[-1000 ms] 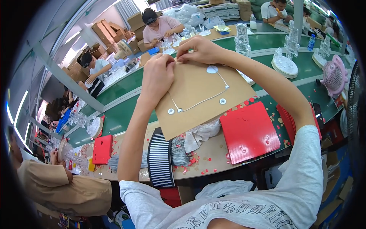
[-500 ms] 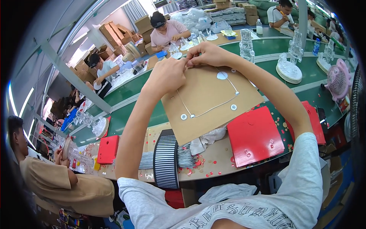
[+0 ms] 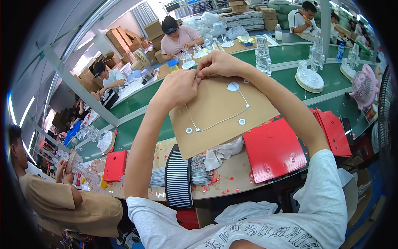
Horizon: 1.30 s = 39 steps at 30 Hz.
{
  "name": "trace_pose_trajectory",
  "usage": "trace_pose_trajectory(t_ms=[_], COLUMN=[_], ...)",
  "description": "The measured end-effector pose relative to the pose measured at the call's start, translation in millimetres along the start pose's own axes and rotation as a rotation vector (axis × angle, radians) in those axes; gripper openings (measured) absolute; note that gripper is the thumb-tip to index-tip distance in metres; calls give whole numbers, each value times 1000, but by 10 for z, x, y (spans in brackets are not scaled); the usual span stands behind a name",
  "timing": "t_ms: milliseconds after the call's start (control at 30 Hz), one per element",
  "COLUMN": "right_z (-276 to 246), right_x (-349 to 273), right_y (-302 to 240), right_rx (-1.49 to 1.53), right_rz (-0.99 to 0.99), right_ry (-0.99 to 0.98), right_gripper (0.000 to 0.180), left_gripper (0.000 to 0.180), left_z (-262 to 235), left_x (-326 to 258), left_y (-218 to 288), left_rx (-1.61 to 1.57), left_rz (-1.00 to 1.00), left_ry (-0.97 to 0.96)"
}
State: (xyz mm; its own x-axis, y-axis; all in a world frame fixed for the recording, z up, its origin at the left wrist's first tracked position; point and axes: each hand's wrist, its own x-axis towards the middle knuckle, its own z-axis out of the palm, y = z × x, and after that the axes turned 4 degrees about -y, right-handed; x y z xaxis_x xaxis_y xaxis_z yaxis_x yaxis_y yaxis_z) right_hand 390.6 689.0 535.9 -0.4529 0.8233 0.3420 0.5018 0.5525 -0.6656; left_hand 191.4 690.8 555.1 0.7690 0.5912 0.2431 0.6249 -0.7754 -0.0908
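Note:
Both hands meet at the far edge of a brown cardboard sheet (image 3: 215, 112), raised at a tilt above the work table. My left hand (image 3: 176, 88) is closed at that edge, and my right hand (image 3: 220, 65) pinches right beside it, the fingertips nearly touching. What lies between the fingertips is partly hidden. A thin white wire (image 3: 224, 121) with small white connectors runs across the sheet, its left end leading up toward my left hand. Also on the sheet are a white round disc (image 3: 233, 86) and small white rings (image 3: 242, 121).
Below the sheet sits a striped black-and-white holder (image 3: 178, 178) with a bundle of grey wires. Red sheets (image 3: 274, 151) are stacked to its right. A green conveyor (image 3: 286, 85) carries clear stacked pieces on round bases (image 3: 309, 79). A pink fan (image 3: 365, 87) stands at right; co-workers sit around.
The cardboard sheet and both hands have shifted slightly left and down in the picture. My fingers stay closed together at the sheet's far edge.

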Motion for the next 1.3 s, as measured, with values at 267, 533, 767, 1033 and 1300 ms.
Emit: trace_pose_trajectory(t_ms=[267, 533, 767, 1033, 1300], right_z=[39, -186, -75, 29, 42], right_x=[87, 275, 342, 450, 423], right_y=[-23, -160, 5, 69, 87], right_rx=[12, 38, 63, -147, -254], right_rz=[77, 279, 321, 284, 258], right_ry=[1, -254, -152, -17, 36], right_gripper=[17, 12, 13, 18, 22], left_gripper=[22, 17, 17, 20, 25], left_z=[-36, 49, 46, 177, 292], left_x=[-28, -36, 48, 25, 74], left_y=[153, 334, 311, 188, -132], left_rx=[135, 219, 194, 100, -118], left_rz=[-47, -97, -142, -166, -61], left_ry=[12, 140, 64, 163, 192])
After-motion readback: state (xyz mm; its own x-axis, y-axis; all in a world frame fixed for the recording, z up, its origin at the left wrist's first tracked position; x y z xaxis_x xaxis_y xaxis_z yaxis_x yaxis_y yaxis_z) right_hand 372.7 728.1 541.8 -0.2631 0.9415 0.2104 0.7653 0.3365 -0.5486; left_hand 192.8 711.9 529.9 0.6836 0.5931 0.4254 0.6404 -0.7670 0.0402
